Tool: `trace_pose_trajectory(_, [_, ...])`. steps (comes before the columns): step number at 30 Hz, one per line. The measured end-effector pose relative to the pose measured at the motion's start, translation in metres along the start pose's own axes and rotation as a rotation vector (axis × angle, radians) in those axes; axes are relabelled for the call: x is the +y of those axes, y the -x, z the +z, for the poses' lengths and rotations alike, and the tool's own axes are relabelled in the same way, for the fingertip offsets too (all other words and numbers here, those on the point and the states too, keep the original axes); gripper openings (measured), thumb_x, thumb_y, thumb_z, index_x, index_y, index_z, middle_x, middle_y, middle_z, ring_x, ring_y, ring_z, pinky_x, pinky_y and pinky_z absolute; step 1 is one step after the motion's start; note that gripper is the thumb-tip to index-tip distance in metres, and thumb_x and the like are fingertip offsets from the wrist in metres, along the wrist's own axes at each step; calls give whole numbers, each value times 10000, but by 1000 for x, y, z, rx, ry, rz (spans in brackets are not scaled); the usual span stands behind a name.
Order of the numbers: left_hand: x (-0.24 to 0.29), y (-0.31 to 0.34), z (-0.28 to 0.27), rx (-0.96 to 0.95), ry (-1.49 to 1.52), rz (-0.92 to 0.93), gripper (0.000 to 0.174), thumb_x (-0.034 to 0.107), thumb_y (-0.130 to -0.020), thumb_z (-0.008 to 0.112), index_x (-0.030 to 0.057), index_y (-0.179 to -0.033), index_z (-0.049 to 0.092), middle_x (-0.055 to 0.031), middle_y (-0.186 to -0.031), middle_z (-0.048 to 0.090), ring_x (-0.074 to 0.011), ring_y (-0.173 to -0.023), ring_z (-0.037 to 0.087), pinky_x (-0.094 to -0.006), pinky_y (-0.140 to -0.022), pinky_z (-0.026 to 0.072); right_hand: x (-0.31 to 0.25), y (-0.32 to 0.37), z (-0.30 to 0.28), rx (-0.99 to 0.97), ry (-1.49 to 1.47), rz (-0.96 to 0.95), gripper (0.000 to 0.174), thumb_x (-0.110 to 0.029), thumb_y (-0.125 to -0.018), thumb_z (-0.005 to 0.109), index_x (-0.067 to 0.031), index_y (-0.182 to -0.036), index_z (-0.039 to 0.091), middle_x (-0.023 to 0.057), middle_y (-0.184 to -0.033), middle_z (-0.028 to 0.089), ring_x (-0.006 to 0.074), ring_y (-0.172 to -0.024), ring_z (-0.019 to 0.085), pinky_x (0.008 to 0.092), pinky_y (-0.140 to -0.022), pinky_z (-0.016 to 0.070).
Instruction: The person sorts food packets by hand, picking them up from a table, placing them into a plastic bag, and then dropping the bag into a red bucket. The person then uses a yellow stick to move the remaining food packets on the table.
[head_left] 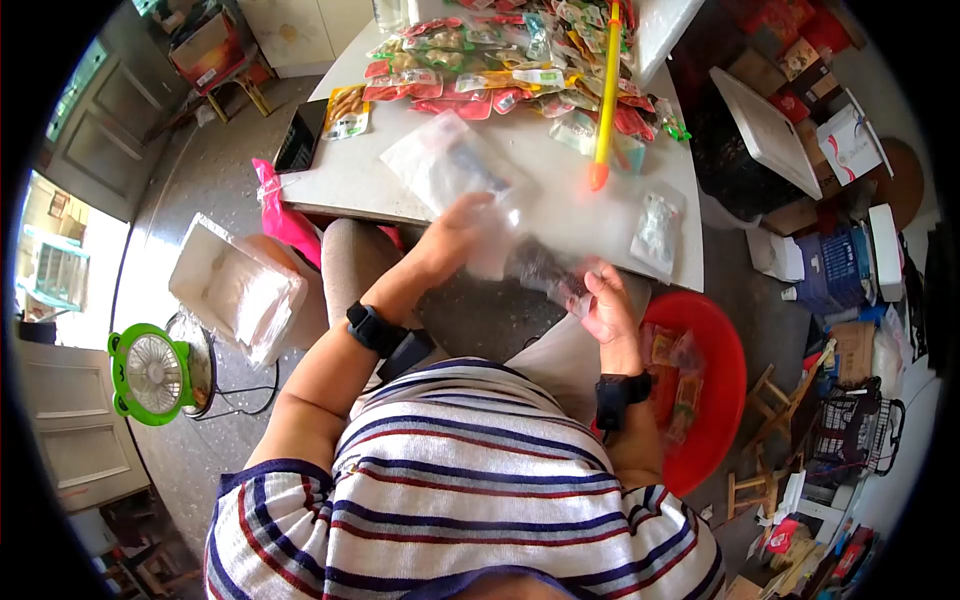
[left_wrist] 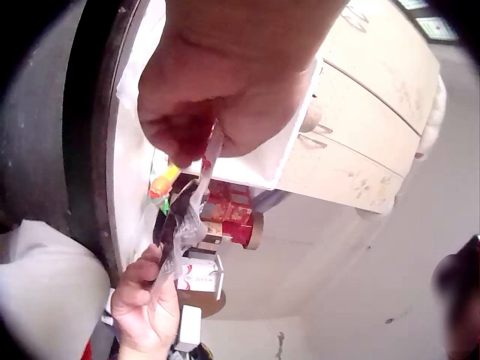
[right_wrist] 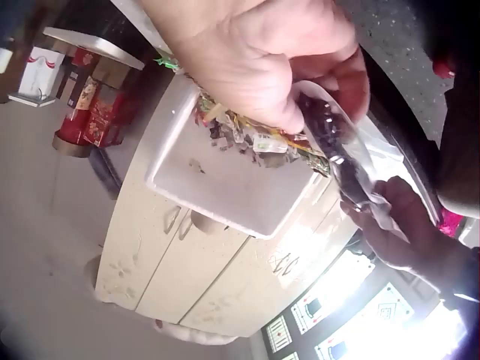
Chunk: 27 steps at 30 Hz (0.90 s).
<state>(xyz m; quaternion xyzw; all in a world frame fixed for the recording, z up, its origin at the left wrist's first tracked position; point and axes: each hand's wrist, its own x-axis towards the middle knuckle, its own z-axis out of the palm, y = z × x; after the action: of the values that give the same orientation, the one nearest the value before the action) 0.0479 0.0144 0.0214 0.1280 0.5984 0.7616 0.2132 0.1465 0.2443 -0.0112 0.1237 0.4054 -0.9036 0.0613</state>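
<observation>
- The tabletop (head_left: pixel 365 185) is the landmark; the clear plastic bag (head_left: pixel 550 277), with dark contents inside, is held up just off its near edge, stretched between the two hands.
- The left hand (head_left: pixel 455 240) is at the near edge of the tabletop, its fingers clamped on one end of the clear plastic bag.
- The right hand (head_left: pixel 612 308) is in front of the tabletop's near edge, toward its right side, thumb and fingers pinching the other end of the bag.
- Flat pale plastic bags (head_left: pixel 440 165) lie on the tabletop left of its middle, just beyond the left hand.
- A heap of small colorful packets (head_left: pixel 490 75) covers the far part of the tabletop.
- A yellow stick with an orange tip (head_left: pixel 607 100) lies right of the tabletop's middle, pointing toward the near edge.
- A clear packet with whitish contents (head_left: pixel 657 230) lies at the tabletop's right near corner.
- A black tray (head_left: pixel 300 135) sits at the tabletop's left edge.
- A red tub (head_left: pixel 712 400) holding packets stands below the tabletop's right near corner.
- A white box lined with plastic (head_left: pixel 235 285) is left of the tabletop, near a green fan (head_left: pixel 152 373).
</observation>
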Motion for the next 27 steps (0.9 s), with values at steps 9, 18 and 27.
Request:
trace_pose_trajectory(9, [-16, -27, -8, 89, -1473, 131, 250, 234, -704, 519, 28, -847, 521, -137, -866, 532, -328, -779, 513, -380, -667, 428, 1, -6, 9, 301, 16, -306, 338, -69, -795, 486, -43, -1086, 315, 108, -910, 482, 222, -770, 522, 385, -594, 464])
trace_pose_trajectory(18, [-24, -36, -13, 82, -1283, 385, 146, 159, -732, 433, 31, -711, 501, -149, -743, 530, -336, -717, 508, -383, -618, 412, 19, -9, 17, 253, 10, -236, 346, -74, -795, 493, -42, -1094, 320, 107, -932, 486, 200, -786, 529, 349, -591, 477])
trace_pose_trajectory(27, [-13, -26, 16, 186, -1350, 285, 110, 149, -739, 430, 49, -708, 463, -130, -687, 517, -330, -643, 512, -400, -542, 419, 18, -42, 21, 105, -45, -196, 365, -58, -778, 503, -21, -1098, 331, 121, -947, 480, 205, -806, 516, 365, -646, 470])
